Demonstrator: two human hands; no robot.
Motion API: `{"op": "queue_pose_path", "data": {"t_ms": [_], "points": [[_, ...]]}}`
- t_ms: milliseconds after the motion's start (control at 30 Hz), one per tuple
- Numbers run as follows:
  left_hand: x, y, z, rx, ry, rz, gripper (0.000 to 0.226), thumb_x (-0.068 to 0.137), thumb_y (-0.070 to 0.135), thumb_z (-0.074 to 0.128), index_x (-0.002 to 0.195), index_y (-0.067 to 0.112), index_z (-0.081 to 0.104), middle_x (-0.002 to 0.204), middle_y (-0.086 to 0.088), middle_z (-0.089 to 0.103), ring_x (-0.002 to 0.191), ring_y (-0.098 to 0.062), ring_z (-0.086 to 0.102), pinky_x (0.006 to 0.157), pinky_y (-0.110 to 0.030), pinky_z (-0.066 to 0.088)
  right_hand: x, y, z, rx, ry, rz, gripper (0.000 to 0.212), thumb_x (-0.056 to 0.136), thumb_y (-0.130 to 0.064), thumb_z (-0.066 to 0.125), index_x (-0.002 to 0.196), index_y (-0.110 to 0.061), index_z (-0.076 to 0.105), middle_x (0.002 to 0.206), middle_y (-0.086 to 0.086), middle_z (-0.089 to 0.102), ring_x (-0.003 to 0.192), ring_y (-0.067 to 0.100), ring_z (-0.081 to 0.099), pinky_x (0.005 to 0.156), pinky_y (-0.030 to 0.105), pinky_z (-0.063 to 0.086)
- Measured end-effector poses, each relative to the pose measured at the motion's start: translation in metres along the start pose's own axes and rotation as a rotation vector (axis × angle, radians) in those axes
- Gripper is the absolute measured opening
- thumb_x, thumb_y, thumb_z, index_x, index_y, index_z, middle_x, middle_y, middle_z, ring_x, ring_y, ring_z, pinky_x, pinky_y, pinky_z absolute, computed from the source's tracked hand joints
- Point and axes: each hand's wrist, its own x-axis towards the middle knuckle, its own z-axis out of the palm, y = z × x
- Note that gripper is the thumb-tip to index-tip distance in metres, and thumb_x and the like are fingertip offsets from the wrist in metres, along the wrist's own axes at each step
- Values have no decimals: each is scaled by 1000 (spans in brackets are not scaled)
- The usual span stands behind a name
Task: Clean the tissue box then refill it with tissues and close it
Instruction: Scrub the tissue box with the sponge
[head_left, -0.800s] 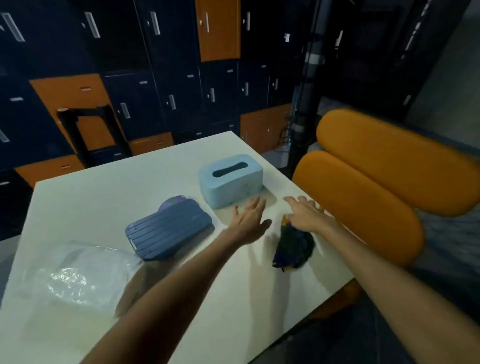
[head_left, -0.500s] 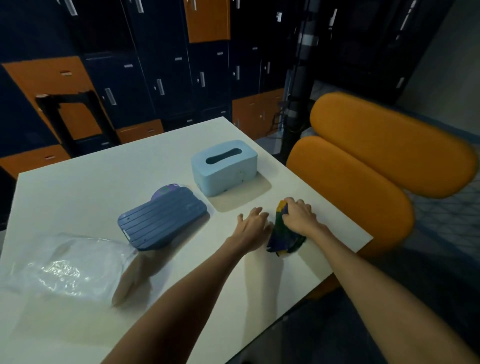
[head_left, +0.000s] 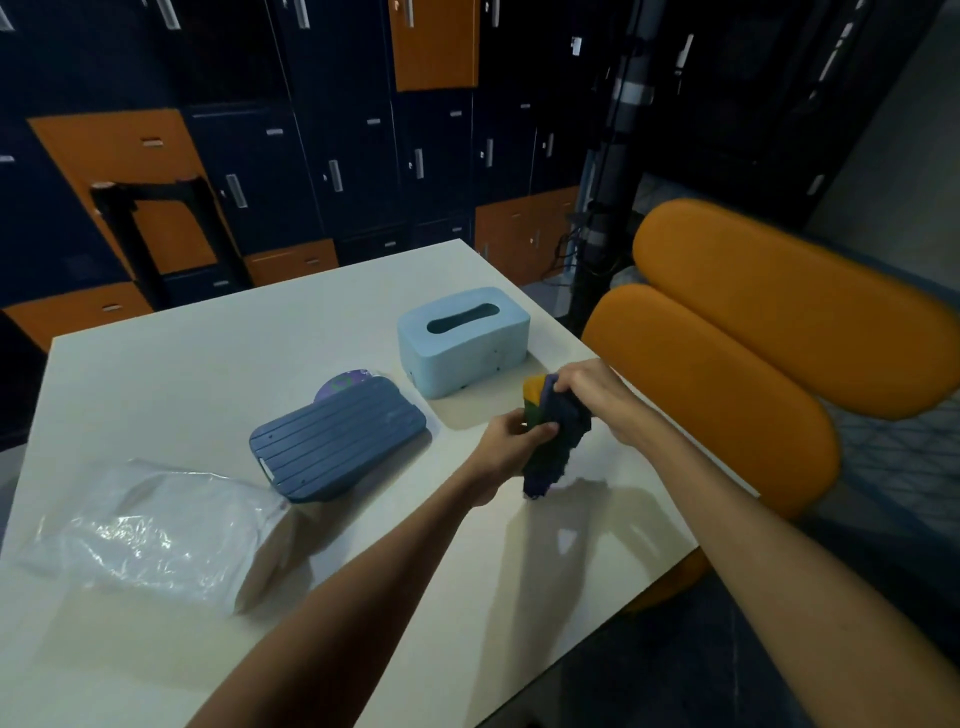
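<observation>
Head view, looking down on a pale, smooth bench (head_left: 208, 364) with a faint sheen. Over its right part both hands clutch one crumpled cloth (head_left: 558, 447), soft and rumpled, dark blue with a green and a yellow patch at the top. The right hand (head_left: 587, 387) has its fingers curled tight round the upper end; the left hand (head_left: 511, 441) pinches the cloth's side between thumb and fingers. The lower end hangs close to the bench (whether it touches cannot be told).

Just beyond the hands stands the tissue box (head_left: 465, 343), pale blue and matte, a rounded block with a long oval slot in its top, near the bench's far right edge. To its left, apart from it, a dark blue panel (head_left: 337, 441) lies flat, ribbed with straight grooves and rounded at the corners; a purple disc (head_left: 345, 382) peeps out from under its far edge. Nearer the left edge lies a pack of tissues (head_left: 150, 535), white in shiny, crinkled clear wrap.

Right of the bench sits an orange chair (head_left: 727, 364) with two padded oval cushions. Behind, a wall of dark blue and orange lockers (head_left: 311, 130) with small metal handles, a black frame (head_left: 150, 208) before them, and a dark pole (head_left: 618, 156).
</observation>
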Motion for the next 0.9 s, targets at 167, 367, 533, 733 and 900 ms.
{"op": "queue_pose_path", "data": {"t_ms": [167, 367, 533, 733, 900], "points": [[13, 29, -6, -180, 111, 115, 28, 97, 16, 55, 122, 4, 58, 116, -16, 67, 102, -25, 67, 73, -32, 59, 18, -27, 2, 24, -40, -282, 22, 94, -15, 51, 114, -19, 58, 109, 2, 60, 106, 20, 55, 80, 29, 47], [50, 75, -11, -186, 256, 261, 27, 95, 13, 57, 121, 6, 57, 111, -13, 69, 100, -23, 69, 84, -38, 58, 53, -50, 4, 136, -67, -576, 41, 90, -41, 59, 127, -53, 47, 136, -5, 45, 123, 9, 43, 100, 27, 39], [89, 102, -11, -30, 328, 329, 34, 92, 7, 58, 126, 8, 53, 113, -11, 66, 103, -20, 66, 84, -30, 57, 99, -67, -3, 127, -57, -606, 26, 88, -37, 65, 112, -27, 64, 107, -4, 63, 103, 12, 59, 89, 27, 48], [111, 107, -49, 306, 435, 260, 50, 88, 25, 68, 134, 14, 51, 131, -7, 56, 117, -19, 58, 93, -28, 51, 176, -77, -20, 194, -136, -505, 31, 88, -24, 67, 117, -14, 65, 100, 0, 65, 99, 16, 59, 87, 30, 48], [109, 82, -112, 688, 540, 58, 118, 61, 63, 75, 153, 22, 14, 151, -6, 26, 134, -24, 32, 111, -42, 33, 233, -74, -7, 101, -216, -427, 31, 92, -27, 62, 120, -13, 63, 102, 3, 64, 105, 21, 59, 87, 33, 47]]}}
